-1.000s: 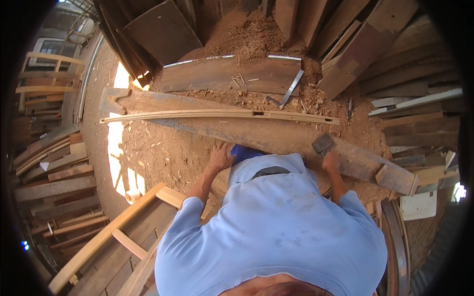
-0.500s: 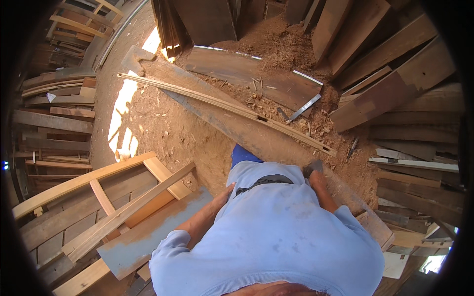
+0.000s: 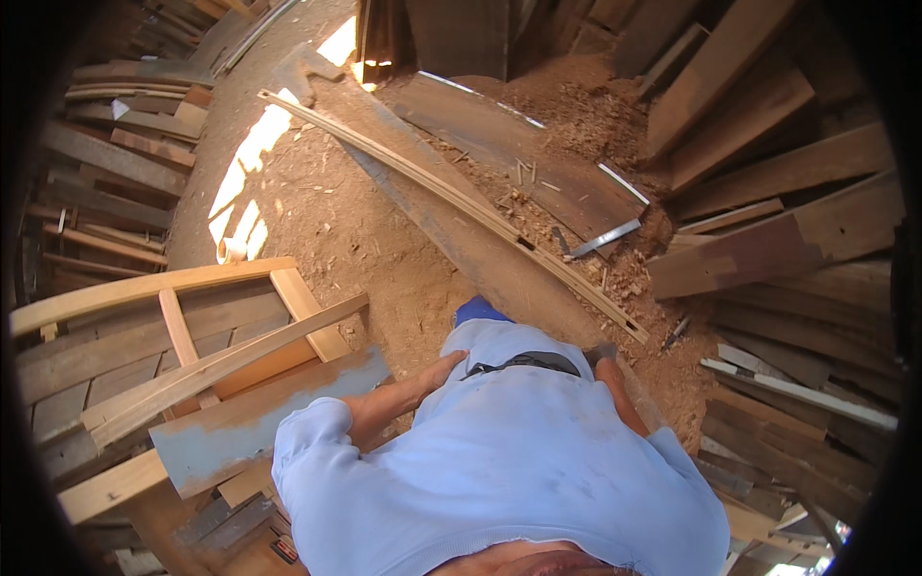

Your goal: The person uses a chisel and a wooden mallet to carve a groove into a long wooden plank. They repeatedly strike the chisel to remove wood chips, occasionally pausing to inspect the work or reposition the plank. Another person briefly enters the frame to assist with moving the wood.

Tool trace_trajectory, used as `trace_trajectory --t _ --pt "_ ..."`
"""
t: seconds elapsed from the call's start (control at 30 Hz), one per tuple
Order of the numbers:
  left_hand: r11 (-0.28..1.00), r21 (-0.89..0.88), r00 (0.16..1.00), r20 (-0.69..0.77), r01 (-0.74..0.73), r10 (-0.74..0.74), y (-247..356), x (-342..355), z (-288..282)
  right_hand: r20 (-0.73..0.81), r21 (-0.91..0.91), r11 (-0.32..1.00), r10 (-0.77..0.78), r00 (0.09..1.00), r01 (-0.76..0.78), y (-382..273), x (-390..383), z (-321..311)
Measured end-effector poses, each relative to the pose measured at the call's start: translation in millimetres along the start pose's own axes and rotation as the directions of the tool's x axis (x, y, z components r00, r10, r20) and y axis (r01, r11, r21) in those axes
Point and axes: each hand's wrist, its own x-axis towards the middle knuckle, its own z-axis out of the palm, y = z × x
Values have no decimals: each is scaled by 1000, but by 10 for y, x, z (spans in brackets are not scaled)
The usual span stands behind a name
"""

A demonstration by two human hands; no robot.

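We've got the plank counter (image 3: 509,274) running diagonally, long slotted strip (image 3: 432,189) lying on it, our left hand (image 3: 447,369) loosely spread, nothing held, at our waist, right hand (image 3: 608,369) mostly hidden, grip we can't make out, dark mallet head (image 3: 601,351) just beside it.

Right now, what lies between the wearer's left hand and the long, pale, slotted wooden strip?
Light-blue lap fabric, then bright-blue fabric, then the wide, weathered wooden plank, as the head view shows.
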Motion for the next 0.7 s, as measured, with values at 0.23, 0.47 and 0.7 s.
trace_trajectory --t 0.23,0.47,0.7 --pt "994 73 996 -35 -81 83 160 -48 84 12 -26 1000 -13 1000 13 -47 57 -195" --pt "947 266 981 -20 -179 191 12 243 -119 3 -35 999 -21 1000 21 -61 58 -231" --pt "996 63 998 4 -62 62 -32 220 -105 27 -33 999 -10 1000 11 -85 -30 -311"
